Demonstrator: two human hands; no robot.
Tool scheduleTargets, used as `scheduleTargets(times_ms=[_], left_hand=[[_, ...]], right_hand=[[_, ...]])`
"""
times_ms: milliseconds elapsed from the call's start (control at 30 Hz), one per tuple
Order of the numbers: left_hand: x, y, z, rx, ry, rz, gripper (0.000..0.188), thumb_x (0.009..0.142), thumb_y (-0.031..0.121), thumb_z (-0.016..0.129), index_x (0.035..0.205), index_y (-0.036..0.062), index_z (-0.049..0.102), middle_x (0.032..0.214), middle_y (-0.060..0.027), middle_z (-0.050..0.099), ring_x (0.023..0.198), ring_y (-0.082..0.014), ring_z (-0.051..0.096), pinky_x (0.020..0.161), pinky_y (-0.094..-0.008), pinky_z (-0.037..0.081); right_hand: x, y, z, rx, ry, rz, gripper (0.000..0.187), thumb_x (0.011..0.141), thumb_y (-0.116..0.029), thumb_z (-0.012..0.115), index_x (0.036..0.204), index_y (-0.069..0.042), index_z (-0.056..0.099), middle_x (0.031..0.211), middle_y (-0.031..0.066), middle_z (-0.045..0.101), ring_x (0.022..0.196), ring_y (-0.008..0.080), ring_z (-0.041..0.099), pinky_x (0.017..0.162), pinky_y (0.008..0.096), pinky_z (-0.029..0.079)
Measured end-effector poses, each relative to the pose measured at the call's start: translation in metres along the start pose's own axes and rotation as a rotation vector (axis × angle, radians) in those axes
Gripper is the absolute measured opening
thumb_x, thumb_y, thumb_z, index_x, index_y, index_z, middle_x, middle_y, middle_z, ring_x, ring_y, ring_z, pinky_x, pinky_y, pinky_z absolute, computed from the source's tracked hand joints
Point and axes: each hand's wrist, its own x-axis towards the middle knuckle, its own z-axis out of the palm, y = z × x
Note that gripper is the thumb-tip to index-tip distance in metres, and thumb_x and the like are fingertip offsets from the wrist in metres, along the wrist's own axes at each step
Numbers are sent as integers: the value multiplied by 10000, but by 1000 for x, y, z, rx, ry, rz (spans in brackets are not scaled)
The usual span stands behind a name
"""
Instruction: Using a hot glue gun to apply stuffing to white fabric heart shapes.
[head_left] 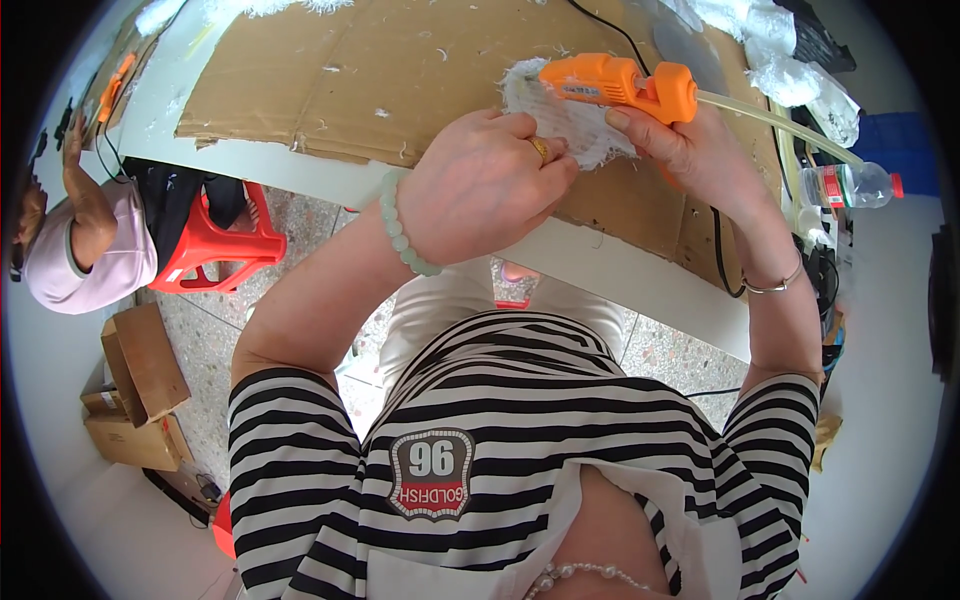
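Observation:
My right hand (690,145) is wrapped round the handle of an orange hot glue gun (600,78). A long pale glue stick (770,120) sticks out of the gun's back end. The gun's nozzle end points left, over a white fluffy piece of fabric (545,105) with frayed edges. My left hand (490,175) is closed at the near left edge of this piece, its fingers curled and pressed on it. Its fingertips are partly hidden, and so is the nozzle tip against the white pile.
Brown cardboard (330,80) with white fluff covers the white table (280,175). A plastic bottle (850,187) and clear bags (790,80) lie at right. A black cord (722,255) hangs over the edge. At left, another person (95,230) sits by a red stool (225,240).

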Motion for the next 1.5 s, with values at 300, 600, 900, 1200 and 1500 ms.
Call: scheduleTargets(times_ms=[300,600,900,1200,1500], left_hand=[[-1,0,0,-6,-42,-24,150,666,114,662,795,40,643,651,-31,612,661,-205,575,605,-329,468],[1,1,1,3,-29,-18,107,696,104,654,782,42,638,617,-33,594,630,-205,564,592,-331,460],[4,3,-1,8,-14,-18,94,712,122,654,779,58,646,664,-27,616,634,-203,563,598,-333,456],[8,2,-3,17,22,37,105,692,118,667,786,73,659,727,2,646,664,-192,567,613,-327,466],[6,3,-4,55,-45,-10,155,699,94,669,852,72,654,850,-9,694,576,-180,573,502,-309,469]], right_hand=[[-5,-5,-3,3,8,-21,425,894,-434,635,1042,-36,608,742,3,560,672,96,510,587,254,409],[-1,11,0,12,69,-13,390,897,-407,640,1016,-37,607,728,-3,548,679,89,509,580,256,413],[-13,0,-1,45,38,-79,379,898,-414,635,995,-48,612,722,-11,545,656,85,496,571,245,395],[-11,1,3,55,19,-122,386,896,-430,632,966,-51,609,674,-26,509,608,82,456,538,248,377],[-7,1,-3,59,-75,-106,395,881,-444,644,979,-62,610,672,-17,514,590,88,457,520,252,378]])
